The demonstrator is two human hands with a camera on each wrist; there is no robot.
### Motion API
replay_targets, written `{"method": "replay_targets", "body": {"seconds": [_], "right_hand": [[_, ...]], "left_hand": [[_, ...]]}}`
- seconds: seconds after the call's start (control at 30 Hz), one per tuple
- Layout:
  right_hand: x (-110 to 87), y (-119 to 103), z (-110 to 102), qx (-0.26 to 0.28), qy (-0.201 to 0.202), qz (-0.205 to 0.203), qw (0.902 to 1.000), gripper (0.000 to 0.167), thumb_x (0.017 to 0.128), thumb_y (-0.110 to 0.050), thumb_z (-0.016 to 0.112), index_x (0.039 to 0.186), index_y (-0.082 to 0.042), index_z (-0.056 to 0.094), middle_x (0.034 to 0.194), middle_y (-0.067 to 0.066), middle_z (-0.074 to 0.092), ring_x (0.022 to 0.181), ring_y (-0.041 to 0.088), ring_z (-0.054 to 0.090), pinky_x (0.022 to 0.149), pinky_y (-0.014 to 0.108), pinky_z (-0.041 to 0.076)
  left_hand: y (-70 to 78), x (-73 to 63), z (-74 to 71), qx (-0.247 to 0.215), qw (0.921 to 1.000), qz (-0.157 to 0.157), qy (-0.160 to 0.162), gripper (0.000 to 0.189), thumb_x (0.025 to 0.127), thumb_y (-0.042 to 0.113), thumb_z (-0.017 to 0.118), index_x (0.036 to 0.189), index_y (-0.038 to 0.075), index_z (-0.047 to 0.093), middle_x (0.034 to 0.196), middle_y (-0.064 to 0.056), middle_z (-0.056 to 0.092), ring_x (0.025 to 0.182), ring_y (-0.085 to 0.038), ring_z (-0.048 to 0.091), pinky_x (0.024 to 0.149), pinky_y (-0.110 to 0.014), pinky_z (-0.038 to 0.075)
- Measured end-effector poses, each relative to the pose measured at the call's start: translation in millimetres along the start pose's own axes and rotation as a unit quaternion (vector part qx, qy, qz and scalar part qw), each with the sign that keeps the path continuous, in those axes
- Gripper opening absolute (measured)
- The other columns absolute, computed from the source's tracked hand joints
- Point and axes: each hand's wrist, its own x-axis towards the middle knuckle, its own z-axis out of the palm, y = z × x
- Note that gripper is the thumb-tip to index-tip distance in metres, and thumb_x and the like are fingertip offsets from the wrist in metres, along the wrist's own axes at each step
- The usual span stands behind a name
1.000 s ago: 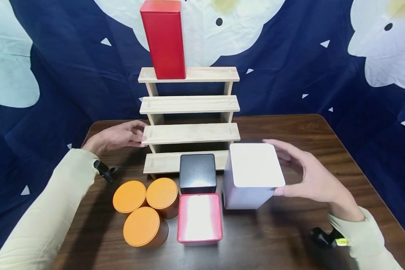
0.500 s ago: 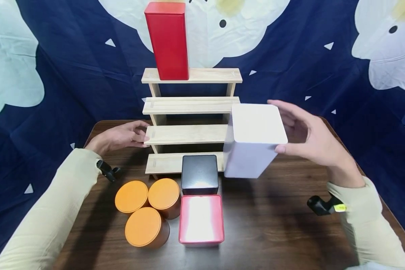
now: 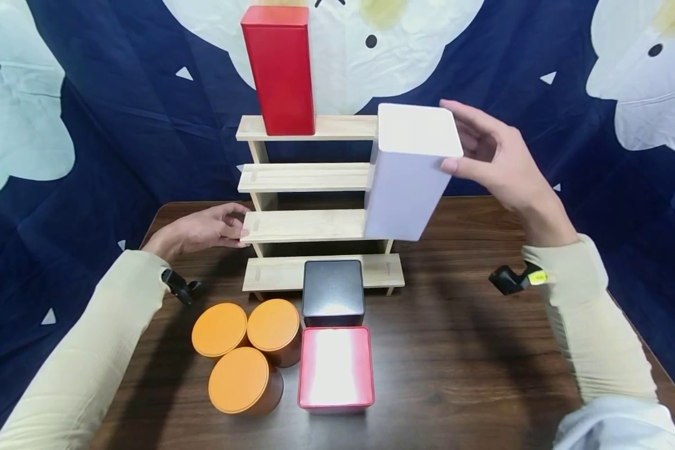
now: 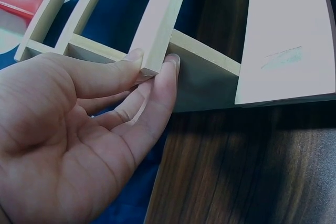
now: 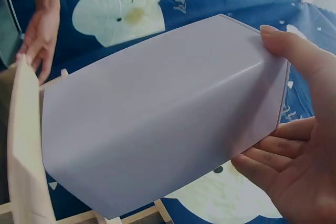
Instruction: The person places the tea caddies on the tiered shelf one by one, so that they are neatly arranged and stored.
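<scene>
A tall white box (image 3: pixel 407 187) is held up by my right hand (image 3: pixel 492 156), thumb on its front side and fingers behind, near the lid. It hangs in front of the right part of a stepped wooden shelf (image 3: pixel 309 225), hiding the right ends of the upper boards. In the right wrist view the white box (image 5: pixel 157 114) fills the middle, its base close to a board. My left hand (image 3: pixel 208 230) pinches the left end of the second board from the bottom; in the left wrist view, thumb and fingers close on that board end (image 4: pixel 157 30). On the top board stands a tall red box (image 3: pixel 281 75).
A black square tin (image 3: pixel 333 290) stands before the lowest board, with a pinkish-red square tin (image 3: pixel 335 369) in front of it. Several orange round tins, three in all, include one orange tin (image 3: pixel 239 381) nearest me. A dark blue patterned cloth (image 3: pixel 146 125) hangs behind the wooden table (image 3: pixel 444 350).
My right hand has lifted the white box from beside the black tin up to the height of the upper boards. My left hand keeps its pinch on the board end.
</scene>
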Motion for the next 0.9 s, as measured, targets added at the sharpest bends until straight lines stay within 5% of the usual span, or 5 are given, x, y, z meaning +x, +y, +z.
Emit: {"method": "replay_targets", "body": {"seconds": [0.23, 0.6, 0.9], "right_hand": [[32.5, 6, -5, 0.047, 0.039, -0.002, 0.9981, 0.066, 0.077, 0.013, 0.067, 0.139, 0.001, 0.046, 0.129, 0.013, 0.058, 0.119, 0.021, 0.057, 0.091, 0.02, 0.051], [77.3, 20, -13, -0.01, 0.065, 0.004, 0.9979, 0.068, 0.078, 0.002, 0.071, 0.141, -0.006, 0.046, 0.137, 0.015, 0.052, 0.121, 0.023, 0.055, 0.098, 0.025, 0.049], [100.7, 22, -12, -0.006, 0.069, 0.011, 0.9975, 0.064, 0.081, -0.002, 0.068, 0.141, -0.007, 0.045, 0.139, 0.013, 0.051, 0.124, 0.022, 0.052, 0.11, 0.035, 0.04]], "left_hand": [[0.5, -0.1, 0.6, -0.004, 1.0, -0.002, 0.001, 0.063, 0.094, -0.001, 0.054, 0.145, -0.001, 0.017, 0.12, -0.021, 0.04, 0.097, -0.02, 0.058, 0.095, -0.033, 0.053], [0.2, -0.7, -0.2, -0.011, 0.9999, 0.002, 0.001, 0.062, 0.094, -0.003, 0.052, 0.145, -0.002, 0.017, 0.118, -0.02, 0.04, 0.098, -0.02, 0.059, 0.091, -0.029, 0.054], [-1.9, -0.2, 1.3, -0.008, 1.0, 0.003, 0.001, 0.062, 0.094, -0.001, 0.053, 0.146, 0.0, 0.018, 0.121, -0.022, 0.039, 0.098, -0.02, 0.059, 0.095, -0.033, 0.053]]}}
